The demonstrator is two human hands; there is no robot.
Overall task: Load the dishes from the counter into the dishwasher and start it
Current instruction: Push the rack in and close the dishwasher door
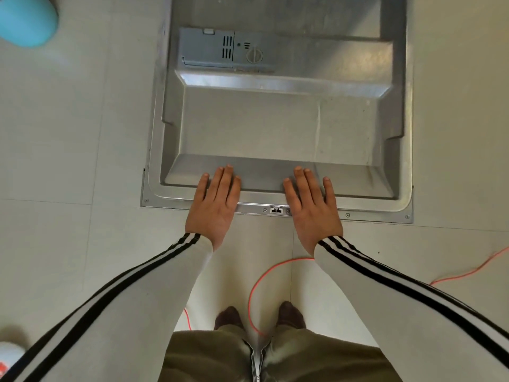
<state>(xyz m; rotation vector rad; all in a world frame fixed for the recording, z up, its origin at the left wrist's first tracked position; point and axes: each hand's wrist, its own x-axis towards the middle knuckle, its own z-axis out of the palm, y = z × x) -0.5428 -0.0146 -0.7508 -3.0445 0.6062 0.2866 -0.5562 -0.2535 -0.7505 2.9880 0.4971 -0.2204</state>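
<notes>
Pale grey floor tiles (68, 133) lie around the dishwasher door (275, 128), which is folded down flat in front of the person. Its inner side is dull stamped steel with a shallow rectangular hollow and sloped edges.

The left hand (213, 205) and the right hand (314, 208) lie palm down on the near rim of the door, one on each side of the small latch (276, 209). The fingers are straight and a little spread and grip nothing; their tips reach the sloped inner edge.

Further up the door sits a grey plastic detergent dispenser (209, 48) with slots, and a round cap (254, 55) is beside it.

Both sleeves (154, 274) are white with black stripes. A thin orange cable (254, 282) curls on the floor between the arms. A rounded light blue object (24, 17) shows in the far left corner.
</notes>
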